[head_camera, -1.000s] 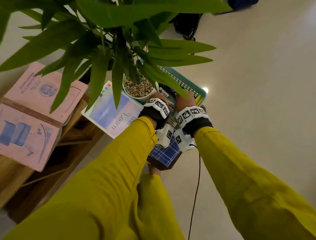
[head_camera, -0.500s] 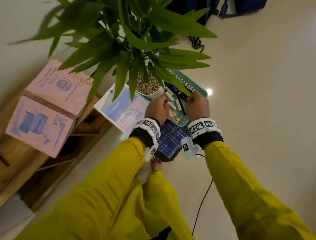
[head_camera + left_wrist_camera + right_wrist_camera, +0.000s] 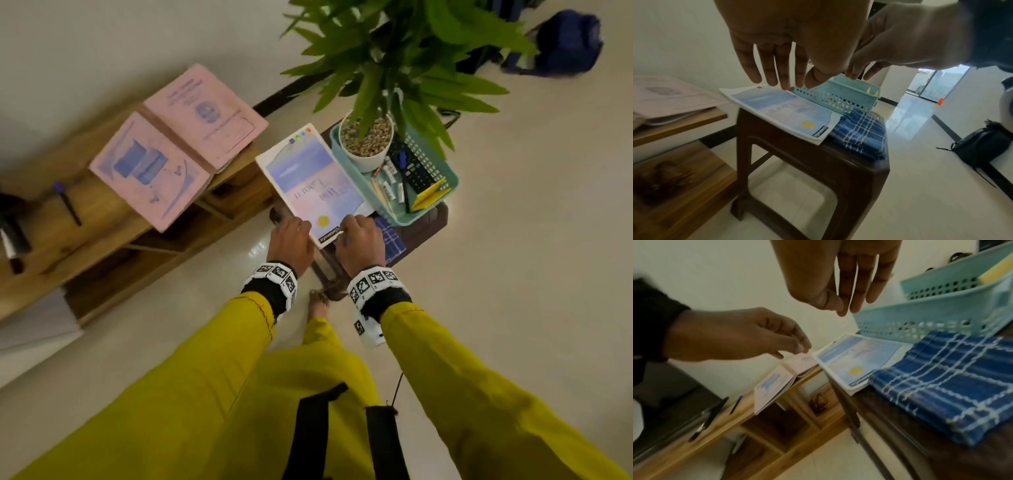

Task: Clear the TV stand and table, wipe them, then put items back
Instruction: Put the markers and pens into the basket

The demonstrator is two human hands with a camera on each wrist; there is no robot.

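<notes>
From overhead we look down on both hands; our wrist views sit close, sharing the blue booklet [image 3: 313, 185] beneath them.

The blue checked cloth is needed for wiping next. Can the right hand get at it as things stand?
Probably yes. The cloth lies on the stool's near corner beside the book, with only its far edge at the basket. The right hand hangs just above, holding nothing.
</notes>
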